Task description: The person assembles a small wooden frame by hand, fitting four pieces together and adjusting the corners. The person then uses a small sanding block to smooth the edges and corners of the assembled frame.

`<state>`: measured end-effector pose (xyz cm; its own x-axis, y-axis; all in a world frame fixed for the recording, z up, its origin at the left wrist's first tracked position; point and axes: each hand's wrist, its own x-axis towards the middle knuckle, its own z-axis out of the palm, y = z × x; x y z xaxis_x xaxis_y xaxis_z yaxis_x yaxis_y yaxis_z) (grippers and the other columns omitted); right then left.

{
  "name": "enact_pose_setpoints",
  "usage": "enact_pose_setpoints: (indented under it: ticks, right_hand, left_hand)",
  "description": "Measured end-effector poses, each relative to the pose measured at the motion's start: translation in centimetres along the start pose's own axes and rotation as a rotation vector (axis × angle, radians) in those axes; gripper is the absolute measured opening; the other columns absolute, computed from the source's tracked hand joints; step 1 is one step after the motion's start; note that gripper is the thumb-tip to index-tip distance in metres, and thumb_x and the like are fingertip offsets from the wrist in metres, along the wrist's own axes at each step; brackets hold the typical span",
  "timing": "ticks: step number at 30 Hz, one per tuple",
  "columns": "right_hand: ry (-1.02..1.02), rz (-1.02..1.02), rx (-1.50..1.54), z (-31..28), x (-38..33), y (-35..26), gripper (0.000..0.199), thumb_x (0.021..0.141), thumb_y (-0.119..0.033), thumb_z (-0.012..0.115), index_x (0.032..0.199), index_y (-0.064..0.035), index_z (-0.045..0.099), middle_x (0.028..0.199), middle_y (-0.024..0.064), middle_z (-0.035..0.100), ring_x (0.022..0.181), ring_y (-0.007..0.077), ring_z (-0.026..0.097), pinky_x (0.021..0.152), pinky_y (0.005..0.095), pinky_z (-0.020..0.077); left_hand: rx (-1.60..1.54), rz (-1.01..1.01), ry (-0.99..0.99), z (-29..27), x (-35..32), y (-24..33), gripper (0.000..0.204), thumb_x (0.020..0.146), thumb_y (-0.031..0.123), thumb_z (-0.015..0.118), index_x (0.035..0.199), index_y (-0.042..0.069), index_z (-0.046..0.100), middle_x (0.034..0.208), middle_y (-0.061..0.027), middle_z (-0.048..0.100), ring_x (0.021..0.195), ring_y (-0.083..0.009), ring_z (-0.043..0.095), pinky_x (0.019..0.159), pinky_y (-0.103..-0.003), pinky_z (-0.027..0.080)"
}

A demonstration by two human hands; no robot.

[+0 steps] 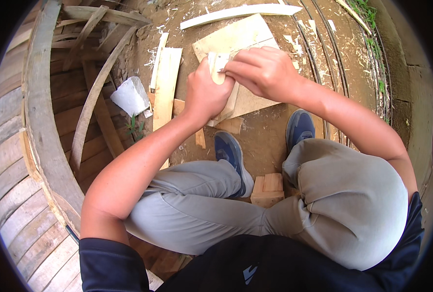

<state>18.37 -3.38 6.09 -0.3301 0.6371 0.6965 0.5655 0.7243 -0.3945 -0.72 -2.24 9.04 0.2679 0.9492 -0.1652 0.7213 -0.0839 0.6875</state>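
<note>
My left hand (207,93) is wrapped round a pale piece of wood (218,77), whose upper end shows above the fingers. Close against that end, my right hand (264,70) has its fingers pinched together. A small greyish bit shows at its fingertips, too small to name, and the rest of what it grips is hidden. Beneath both hands, a square wooden board (260,35) lies tilted on the ground. A further strip of wood (229,108) slants down below my left hand, and I cannot tell whether it is part of the held piece.
Left of the board lie a plank (167,80) and a whitish block (131,96). A long wooden strip (241,14) lies beyond it. Dark cables (329,63) run along the right, among wood shavings. A wooden block (267,190) sits between my legs. Curved timber (43,92) borders the left.
</note>
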Motion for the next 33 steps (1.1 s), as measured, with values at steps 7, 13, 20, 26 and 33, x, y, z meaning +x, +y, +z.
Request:
enact_pose_setpoints:
  ticks: [7,13,20,26,33]
  right_hand:
    - [-0.130,-0.017,-0.072,-1.2,0.8,1.3,0.018,0.078,-0.013,0.075,0.095,-0.0169,0.075,0.085,-0.0026,0.062,0.080,0.0193,0.066,0.068,0.0357,0.0527]
    - [-0.184,-0.164,-0.132,-2.1,2.9,5.5,0.018,0.085,-0.016,0.074,0.103,-0.0155,0.076,0.093,-0.0029,0.067,0.089,0.0183,0.066,0.077,0.0346,0.0529]
    - [-0.248,-0.211,0.075,-2.4,4.5,6.0,0.014,0.084,-0.020,0.071,0.097,-0.0221,0.076,0.095,0.0000,0.060,0.099,0.0265,0.059,0.081,0.0421,0.0499]
    - [-0.288,-0.215,0.161,-2.0,4.0,4.8,0.015,0.082,-0.021,0.071,0.096,-0.0212,0.076,0.094,-0.0003,0.060,0.101,0.0274,0.058,0.082,0.0426,0.0502]
    - [-0.235,-0.308,0.041,-2.3,4.2,5.7,0.014,0.082,-0.021,0.072,0.095,-0.0211,0.075,0.093,-0.0003,0.058,0.100,0.0277,0.059,0.082,0.0424,0.0493]
  left_hand:
    - [-0.035,-0.040,-0.027,-0.2,-0.1,0.8,0.036,0.086,0.023,0.071,0.112,-0.001,0.064,0.094,-0.0250,0.074,0.093,-0.0419,0.073,0.081,-0.047,0.057]
    - [-0.014,-0.036,-0.003,-0.2,-0.1,0.4,0.036,0.084,0.023,0.072,0.109,-0.002,0.064,0.090,-0.0247,0.074,0.089,-0.0406,0.074,0.078,-0.046,0.057]
    - [0.042,-0.086,-0.033,-0.2,0.0,0.7,0.036,0.086,0.020,0.069,0.112,-0.003,0.062,0.090,-0.0197,0.072,0.081,-0.0266,0.071,0.079,-0.041,0.055]
    - [0.026,-0.016,-0.018,-0.2,-0.1,0.3,0.035,0.085,0.022,0.070,0.108,-0.003,0.061,0.090,-0.0223,0.072,0.081,-0.0314,0.071,0.079,-0.042,0.054]
    - [0.065,-0.010,-0.006,0.0,0.3,0.2,0.037,0.083,0.024,0.072,0.105,-0.004,0.064,0.090,-0.0261,0.074,0.087,-0.0399,0.075,0.078,-0.046,0.058]
